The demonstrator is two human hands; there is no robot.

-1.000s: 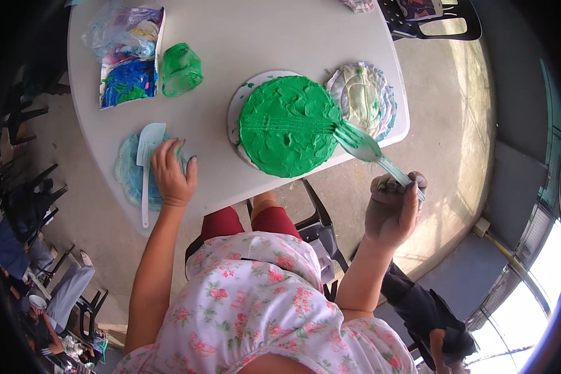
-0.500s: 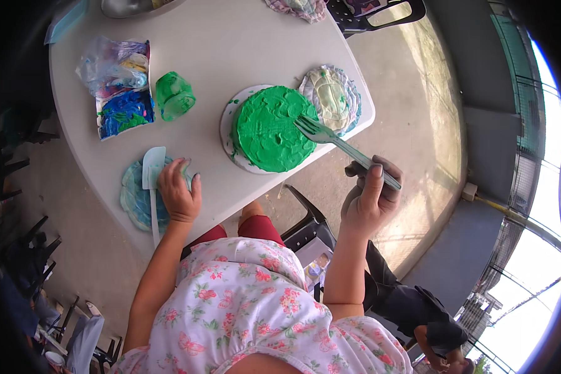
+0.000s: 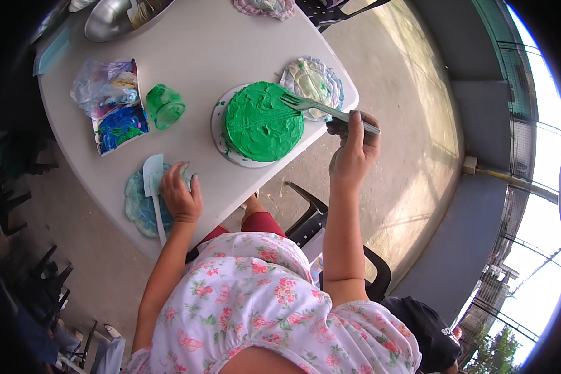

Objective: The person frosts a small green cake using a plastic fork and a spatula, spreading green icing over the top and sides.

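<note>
A round cake [image 3: 262,128] covered in bright green frosting sits on a white cake board [image 3: 220,134] near the table's right edge. My right hand [image 3: 357,140] is closed around the handle of a pale fork [image 3: 330,111]. The fork's tines meet the far right part of the cake's top, where fine ridges mark the frosting. My left hand [image 3: 182,194] rests at the near edge of the table with fingers loosely spread, beside a pale blue spatula [image 3: 153,174]. That spatula lies across a round blue cloth [image 3: 140,206]; whether my fingertips touch the cloth I cannot tell.
A crumpled green plastic bag [image 3: 165,107] lies left of the cake, beside a paint-like smeared tray [image 3: 119,132] with clear plastic on it. Behind the cake is a round quilted cloth [image 3: 315,87]. A metal bowl [image 3: 109,22] stands far left. A black chair [image 3: 308,221] is close by.
The fork has shifted toward the far side of the cake's top, its handle now more level. My left hand stays by the spatula. The whole view has shifted slightly.
</note>
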